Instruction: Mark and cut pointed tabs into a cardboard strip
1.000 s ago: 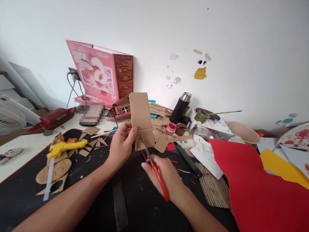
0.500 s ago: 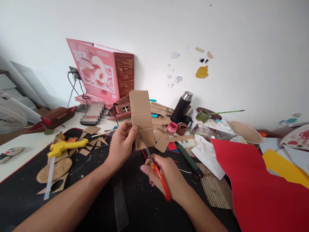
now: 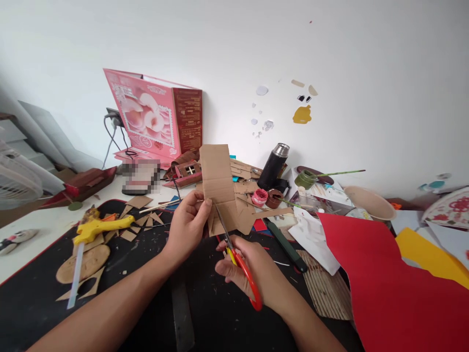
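Observation:
A strip of brown cardboard (image 3: 217, 171) with crease lines stands upright between my hands. My left hand (image 3: 189, 215) pinches its lower left edge, thumb in front. In my right hand (image 3: 252, 269) are scissors (image 3: 251, 288) with red and yellow handles. Their blades reach up into the lower part of the cardboard, and a cut runs toward my left thumb. Some right-hand fingers are hidden behind the handles. Below my hands, a dark metal ruler (image 3: 182, 313) lies on the black cutting mat (image 3: 146, 318).
At left lie a yellow glue gun (image 3: 97, 226), an oval wooden piece (image 3: 83, 264) and cardboard scraps. A black thermos (image 3: 273, 166), paint jars (image 3: 259, 196) and a green utility knife (image 3: 285, 245) sit beyond the right hand. Red paper (image 3: 395, 283) covers the right side.
The view has tilted slightly, so the surroundings sit a little lower. The cardboard remains between my left fingers, with the scissor blades still in its lower part and slightly more closed.

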Tool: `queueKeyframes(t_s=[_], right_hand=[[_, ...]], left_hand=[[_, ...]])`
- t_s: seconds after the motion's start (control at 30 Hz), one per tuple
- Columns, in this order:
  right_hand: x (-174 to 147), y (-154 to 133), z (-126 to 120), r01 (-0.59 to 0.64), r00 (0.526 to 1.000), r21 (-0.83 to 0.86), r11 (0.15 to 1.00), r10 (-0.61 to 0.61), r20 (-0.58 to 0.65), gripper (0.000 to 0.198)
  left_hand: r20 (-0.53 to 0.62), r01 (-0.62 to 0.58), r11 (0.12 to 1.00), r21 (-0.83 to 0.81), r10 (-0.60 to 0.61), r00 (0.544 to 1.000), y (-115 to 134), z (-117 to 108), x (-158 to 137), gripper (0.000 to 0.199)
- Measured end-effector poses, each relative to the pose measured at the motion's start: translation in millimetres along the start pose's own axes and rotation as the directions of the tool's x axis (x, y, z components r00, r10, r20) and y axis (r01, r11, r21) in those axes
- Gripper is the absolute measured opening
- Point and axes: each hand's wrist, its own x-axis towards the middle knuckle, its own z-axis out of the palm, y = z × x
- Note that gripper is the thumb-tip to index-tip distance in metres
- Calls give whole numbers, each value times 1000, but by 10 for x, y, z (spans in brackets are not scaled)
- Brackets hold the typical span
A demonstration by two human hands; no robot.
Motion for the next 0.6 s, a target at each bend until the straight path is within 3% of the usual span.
queueKeyframes(t_s=[0.6], right_hand=[[40, -84, 66, -107, 991, -27, 994, 104, -86, 30]], left_hand=[[-11, 50, 999, 8, -50, 999, -48, 2, -37, 45]])
